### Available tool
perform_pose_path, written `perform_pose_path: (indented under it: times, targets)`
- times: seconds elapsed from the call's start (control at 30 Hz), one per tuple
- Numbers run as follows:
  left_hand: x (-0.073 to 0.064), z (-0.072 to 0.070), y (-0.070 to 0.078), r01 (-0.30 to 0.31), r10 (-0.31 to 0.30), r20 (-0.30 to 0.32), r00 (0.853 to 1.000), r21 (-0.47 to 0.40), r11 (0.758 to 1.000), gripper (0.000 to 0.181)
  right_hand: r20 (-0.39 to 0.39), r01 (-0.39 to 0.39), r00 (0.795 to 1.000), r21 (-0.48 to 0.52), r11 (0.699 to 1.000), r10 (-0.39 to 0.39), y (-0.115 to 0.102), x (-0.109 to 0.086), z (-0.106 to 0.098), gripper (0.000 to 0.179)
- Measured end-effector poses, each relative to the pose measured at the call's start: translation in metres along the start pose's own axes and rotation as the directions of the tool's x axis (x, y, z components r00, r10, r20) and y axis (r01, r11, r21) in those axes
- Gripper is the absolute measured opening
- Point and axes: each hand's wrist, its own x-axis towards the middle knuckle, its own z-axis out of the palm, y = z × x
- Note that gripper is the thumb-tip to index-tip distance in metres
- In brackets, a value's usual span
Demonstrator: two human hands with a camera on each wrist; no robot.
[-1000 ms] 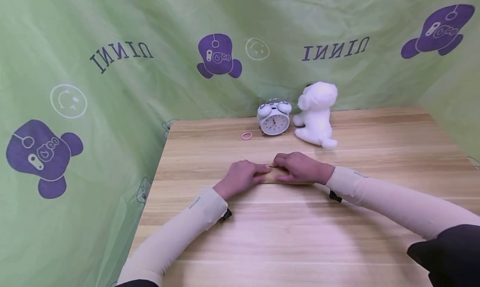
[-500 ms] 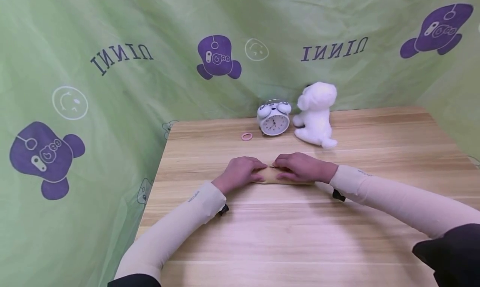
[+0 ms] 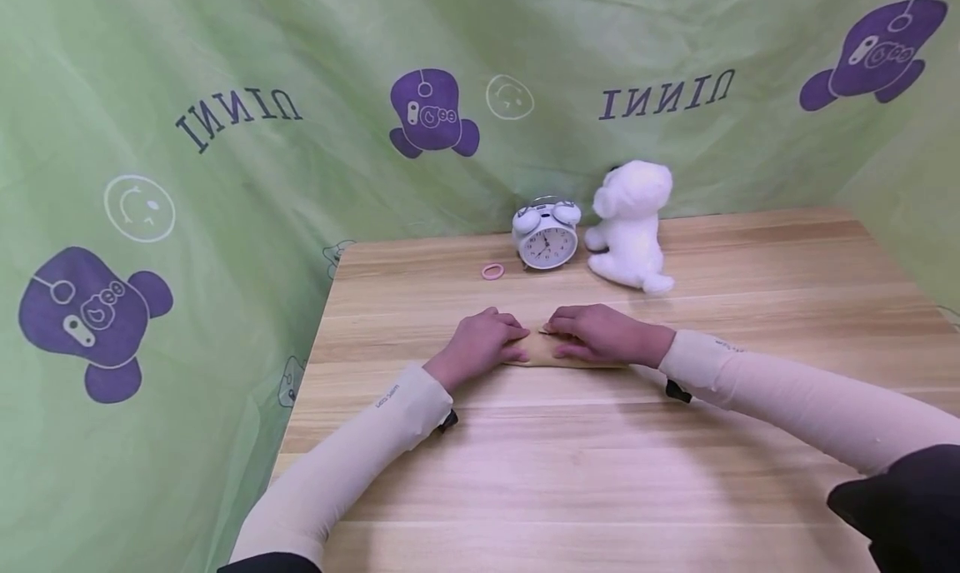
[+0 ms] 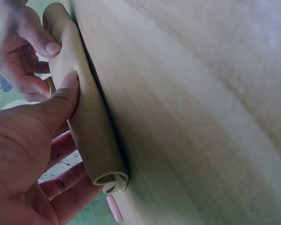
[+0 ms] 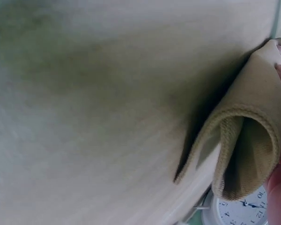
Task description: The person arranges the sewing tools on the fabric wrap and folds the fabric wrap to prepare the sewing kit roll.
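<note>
A tan cloth (image 3: 542,352), rolled into a tube, lies across the middle of the table. My left hand (image 3: 480,342) grips its left part; in the left wrist view the thumb presses the near face of the rolled cloth (image 4: 96,126), with the fingers on the far side. On the right part, my right hand (image 3: 600,334) pinches the cloth, its thumb in front and fingertips at the upper edge. The right wrist view shows the cloth's (image 5: 257,84) right end loosely curled, with a hollow and a loose flap. Most of the right hand is out of that view.
Beyond the hands, a white twin-bell alarm clock (image 3: 548,238) stands at the back of the wooden table (image 3: 570,473). A white plush dog (image 3: 633,227) sits to its right, and a pink ring-shaped band (image 3: 492,271) lies to its left. A green printed curtain (image 3: 322,173) hangs behind.
My left hand has moved a little left along the cloth, away from the right hand, so more cloth shows between them. The right hand has barely moved.
</note>
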Motion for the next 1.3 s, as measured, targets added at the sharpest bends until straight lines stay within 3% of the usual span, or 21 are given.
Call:
perform_pose_path:
  times: [0.83, 1.17, 1.3]
  targets:
    - [0.001, 0.005, -0.001, -0.002, 0.002, -0.019, 1.000, 0.023, 1.000, 0.045, -0.055, 0.079, 0.995, -0.063, 0.995, -0.082, 0.000, -0.002, 0.005, 0.028]
    - [-0.002, 0.002, 0.000, -0.017, 0.017, 0.012, 1.000, 0.015, 1.000, 0.046, -0.110, 0.040, 0.993, -0.049, 0.998, -0.045, -0.003, -0.008, 0.008, 0.032]
    - [-0.006, 0.000, -0.002, -0.057, 0.057, 0.033, 0.998, 0.020, 0.998, 0.046, -0.109, -0.025, 0.994, -0.013, 1.000, 0.023, -0.007, -0.014, 0.008, 0.037]
